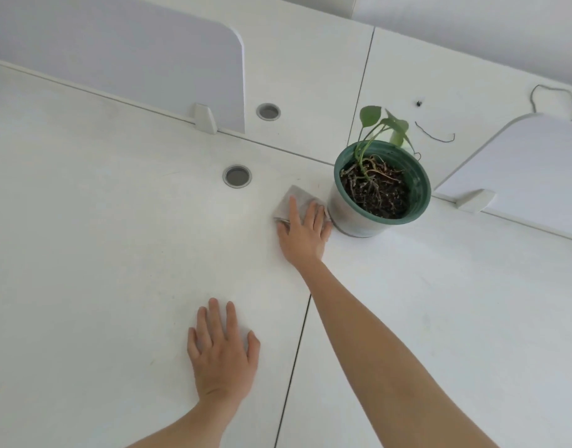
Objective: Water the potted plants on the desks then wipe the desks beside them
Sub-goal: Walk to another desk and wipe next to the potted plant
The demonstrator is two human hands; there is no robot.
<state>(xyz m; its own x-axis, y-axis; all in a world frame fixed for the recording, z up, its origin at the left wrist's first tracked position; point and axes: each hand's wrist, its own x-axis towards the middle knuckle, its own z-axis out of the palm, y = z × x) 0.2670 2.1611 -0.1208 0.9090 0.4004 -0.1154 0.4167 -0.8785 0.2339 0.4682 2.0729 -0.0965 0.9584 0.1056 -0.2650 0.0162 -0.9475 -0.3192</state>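
A green potted plant point(380, 189) with a few leaves and dark soil stands on the white desk point(116, 237) right of centre. Just left of the pot lies a folded grey cloth point(294, 198). My right hand point(305, 234) presses flat on that cloth with straight fingers, its little finger close to the pot's base. My left hand point(221, 350) rests flat on the desk nearer to me, fingers spread, holding nothing.
Two round cable holes point(237, 176) point(268, 111) sit left of the plant. White divider panels stand at the back left point(132, 66) and far right point(520, 169). A seam point(297, 350) between desk tops runs between my arms. A thin dark wire point(436, 134) lies behind the pot.
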